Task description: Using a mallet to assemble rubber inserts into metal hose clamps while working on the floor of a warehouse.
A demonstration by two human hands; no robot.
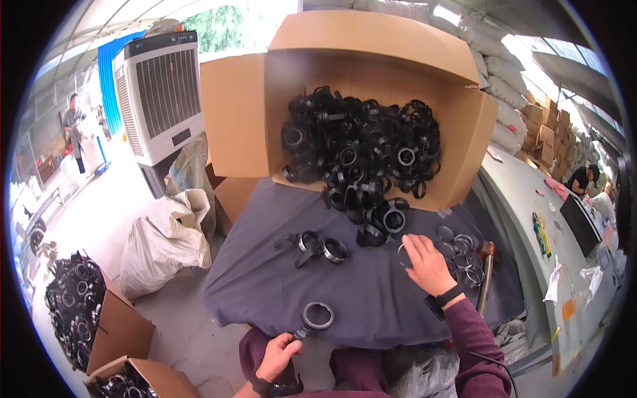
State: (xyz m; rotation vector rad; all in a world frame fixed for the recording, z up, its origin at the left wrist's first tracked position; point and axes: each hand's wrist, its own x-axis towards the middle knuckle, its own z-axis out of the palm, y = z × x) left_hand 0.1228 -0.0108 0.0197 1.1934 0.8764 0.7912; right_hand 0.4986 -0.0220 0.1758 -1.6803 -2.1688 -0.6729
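Observation:
My left hand (pixel 274 358) pinches the short stem of a black ring-shaped part (pixel 307 324) at the table's front edge, its round opening tilted upward. Further right, my right hand (pixel 428 268) is closed over a thin metal ring (pixel 400 255), with much of the ring hidden by the fingers. Several loose metal rings (pixel 472 275) lie just right of that hand. Two black ring parts with silvery inner rims (pixel 310 243) rest on the dark cloth (pixel 371 298), ahead of my left hand.
A tipped cardboard box (pixel 371 32) spills a heap of black ring parts (pixel 358 142) onto the cloth. A hammer (pixel 486 251) lies at the right edge. Lower left are boxes of parts (pixel 126 325) and a white sack (pixel 156 255). A pale worktable (pixel 531 192) runs along the right.

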